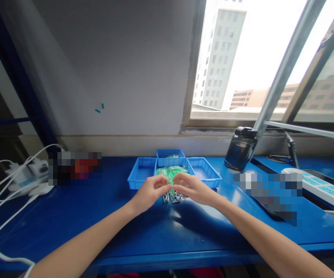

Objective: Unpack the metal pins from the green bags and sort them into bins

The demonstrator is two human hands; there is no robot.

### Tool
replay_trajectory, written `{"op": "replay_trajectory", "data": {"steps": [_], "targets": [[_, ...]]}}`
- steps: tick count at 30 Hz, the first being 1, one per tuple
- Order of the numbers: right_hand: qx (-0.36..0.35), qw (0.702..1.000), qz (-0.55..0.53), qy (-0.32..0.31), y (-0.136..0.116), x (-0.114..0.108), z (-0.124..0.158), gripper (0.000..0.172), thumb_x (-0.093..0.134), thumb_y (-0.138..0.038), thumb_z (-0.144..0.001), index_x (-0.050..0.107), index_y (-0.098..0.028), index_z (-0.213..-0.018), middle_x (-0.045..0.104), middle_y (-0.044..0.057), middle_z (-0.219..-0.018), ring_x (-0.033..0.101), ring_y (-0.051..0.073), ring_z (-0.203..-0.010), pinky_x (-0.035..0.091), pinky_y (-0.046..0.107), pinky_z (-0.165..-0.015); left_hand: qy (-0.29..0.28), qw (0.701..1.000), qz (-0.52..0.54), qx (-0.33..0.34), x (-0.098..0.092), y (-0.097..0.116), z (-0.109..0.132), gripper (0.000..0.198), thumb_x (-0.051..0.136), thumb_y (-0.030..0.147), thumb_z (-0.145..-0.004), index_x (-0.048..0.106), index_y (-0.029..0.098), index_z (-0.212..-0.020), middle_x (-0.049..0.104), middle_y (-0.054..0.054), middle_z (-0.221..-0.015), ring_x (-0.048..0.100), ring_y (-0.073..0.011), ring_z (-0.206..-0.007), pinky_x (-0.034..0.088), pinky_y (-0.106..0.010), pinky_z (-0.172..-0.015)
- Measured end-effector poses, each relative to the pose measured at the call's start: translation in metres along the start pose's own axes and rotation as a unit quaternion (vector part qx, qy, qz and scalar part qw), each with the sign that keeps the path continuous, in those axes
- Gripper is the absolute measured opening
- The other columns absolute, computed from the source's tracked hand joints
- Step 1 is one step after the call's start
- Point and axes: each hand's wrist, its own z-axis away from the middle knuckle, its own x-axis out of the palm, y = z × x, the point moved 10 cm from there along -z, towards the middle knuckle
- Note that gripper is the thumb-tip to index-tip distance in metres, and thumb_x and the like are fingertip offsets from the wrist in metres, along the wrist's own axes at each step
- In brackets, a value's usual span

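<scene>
My left hand [151, 191] and my right hand [193, 188] meet over the blue table [68, 224], fingertips pinched together on a small green transparent bag [170, 182]. Just below the fingers lies a small heap of metal screws [171, 198]. Right behind the hands stands a blue tray [156, 173] heaped with more green bags [169, 171]. An empty-looking blue tray [140, 175] sits to its left and another blue tray [204, 172] to its right. A fourth blue tray [169, 155] stands behind, with a few green bags in it.
A dark jar [240, 148] stands at the right near the window sill. A white power strip [326, 189] lies far right, another power strip [25, 175] with white cables [5, 208] far left. A metal bar [285, 65] slants across the window.
</scene>
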Motion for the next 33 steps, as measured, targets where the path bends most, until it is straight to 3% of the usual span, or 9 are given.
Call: {"op": "replay_trajectory", "data": {"steps": [5, 10, 12, 15, 18, 22, 26, 29, 33], "targets": [[-0.009, 1.0, -0.017, -0.006, 0.0, 0.004, 0.0, 0.027, 0.057, -0.043, -0.078, 0.054, -0.017, -0.083, 0.059, 0.001, -0.071, 0.056, 0.013, -0.063, 0.047, 0.024, -0.055, 0.006, 0.998, -0.052, 0.045, -0.001, 0.011, 0.003, 0.026, 0.051, 0.037, -0.082, 0.064, 0.017, -0.092, 0.062, -0.006, -0.095, 0.057, -0.0177, -0.088, 0.047, -0.027, -0.077], [0.015, 0.997, -0.076, -0.02, 0.007, 0.001, -0.002, 0.027, 0.053, -0.042, -0.081, 0.055, -0.015, -0.082, 0.059, 0.003, -0.073, 0.057, 0.013, -0.066, 0.048, 0.024, -0.057, 0.095, 0.995, -0.023, 0.008, -0.022, -0.002, 0.0, 0.035, 0.057, 0.038, -0.076, 0.052, 0.018, -0.103, 0.055, -0.005, -0.099, 0.057, -0.0131, -0.069, 0.047, -0.02, -0.047], [0.02, 0.995, -0.094, -0.019, 0.005, -0.002, -0.002, 0.028, 0.054, -0.042, -0.079, 0.055, -0.015, -0.084, 0.059, 0.003, -0.078, 0.058, 0.013, -0.068, 0.048, 0.024, -0.057, 0.078, 0.997, -0.003, -0.018, -0.021, -0.009, -0.003, 0.037, 0.058, 0.039, -0.075, 0.051, 0.017, -0.104, 0.056, -0.004, -0.089, 0.057, -0.012, -0.061, 0.043, -0.019, -0.041], [0.03, 0.993, -0.112, -0.01, 0.003, -0.005, -0.002, 0.032, 0.058, -0.043, -0.077, 0.052, -0.015, -0.092, 0.058, 0.001, -0.075, 0.058, 0.013, -0.067, 0.048, 0.023, -0.056, 0.029, 0.999, 0.007, -0.037, -0.012, -0.012, -0.004, 0.027, 0.055, 0.04, -0.077, 0.056, 0.014, -0.085, 0.056, 0.001, -0.067, 0.053, -0.0101, -0.049, 0.037, -0.018, -0.037], [0.037, 0.992, -0.121, -0.014, 0.005, -0.004, -0.003, 0.035, 0.057, -0.044, -0.077, 0.049, -0.016, -0.097, 0.058, 0.001, -0.072, 0.059, 0.013, -0.066, 0.048, 0.024, -0.056, 0.03, 0.998, 0.004, -0.048, -0.013, -0.012, -0.003, 0.027, 0.056, 0.042, -0.075, 0.056, 0.015, -0.076, 0.055, 0.002, -0.06, 0.049, -0.0082, -0.042, 0.031, -0.017, -0.033], [0.005, 0.999, -0.043, 0.009, 0.004, -0.01, -0.003, 0.032, 0.048, -0.046, -0.082, 0.055, -0.015, -0.086, 0.056, 0.001, -0.073, 0.054, 0.012, -0.065, 0.045, 0.022, -0.056, 0.046, 0.996, 0.031, -0.065, -0.017, -0.014, -0.004, 0.029, 0.058, 0.043, -0.073, 0.056, 0.015, -0.079, 0.054, 0.004, -0.056, 0.047, -0.0075, -0.037, 0.03, -0.017, -0.03], [-0.022, 0.995, 0.068, 0.07, -0.002, -0.026, -0.001, 0.031, 0.05, -0.042, -0.082, 0.058, -0.014, -0.071, 0.042, -0.004, -0.053, 0.041, 0.008, -0.051, 0.036, 0.02, -0.047, 0.045, 0.992, 0.09, -0.078, -0.015, -0.017, -0.006, 0.031, 0.061, 0.041, -0.071, 0.055, 0.014, -0.086, 0.06, 0.0, -0.064, 0.057, -0.0122, -0.045, 0.038, -0.018, -0.032], [0.007, 0.998, -0.014, 0.06, 0.001, -0.027, 0.0, 0.027, 0.052, -0.039, -0.08, 0.062, -0.014, -0.084, 0.048, -0.003, -0.053, 0.046, 0.009, -0.05, 0.039, 0.02, -0.047, 0.044, 0.99, 0.116, -0.07, -0.015, -0.012, -0.006, 0.032, 0.058, 0.041, -0.074, 0.056, 0.012, -0.087, 0.063, -0.005, -0.074, 0.063, -0.0167, -0.058, 0.043, -0.019, -0.036], [0.011, 0.986, -0.164, 0.016, -0.005, -0.022, 0.0, 0.031, 0.057, -0.034, -0.076, 0.062, -0.015, -0.1, 0.063, 0.006, -0.089, 0.06, 0.017, -0.079, 0.051, 0.027, -0.063, 0.069, 0.991, 0.107, -0.044, -0.023, -0.003, -0.005, 0.03, 0.059, 0.039, -0.073, 0.059, 0.011, -0.083, 0.062, -0.005, -0.077, 0.064, -0.0185, -0.067, 0.046, -0.02, -0.041]]}}
